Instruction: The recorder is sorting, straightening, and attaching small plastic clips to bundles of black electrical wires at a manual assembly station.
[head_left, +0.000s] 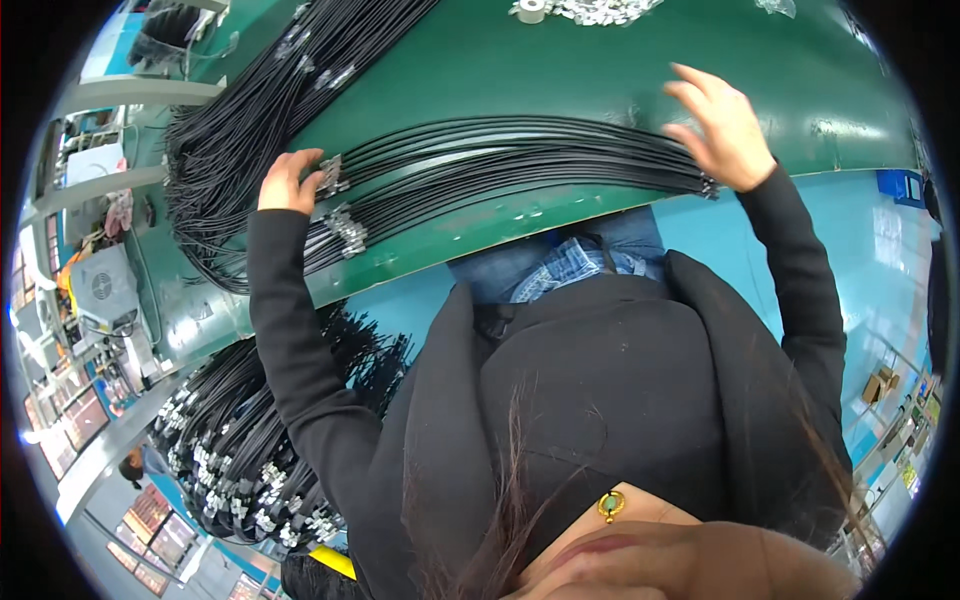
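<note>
Long black cables (520, 165) with small metallic and clear end pieces lie in a loose bundle along the near side of a green table (560, 60). At the bundle's left end my left hand (288, 183) is curled, thumb and fingers closing about the silvery end pieces (330, 175) of the farther cables. A second cluster of end pieces (346, 230) lies nearer the table's edge, apart from that hand. Over the right end of the bundle, my right hand (725, 130) has its fingers spread and holds nothing. Its lower fingers hover by the cables or touch them; which, I cannot tell.
A thick heap of black cables (225, 150) covers the table's left part. Small white pieces (610, 10) and a white roll (531, 11) lie at the far side. More cables with clear ends (250, 450) hang below left. A grey box-shaped device (104, 285) stands farther left.
</note>
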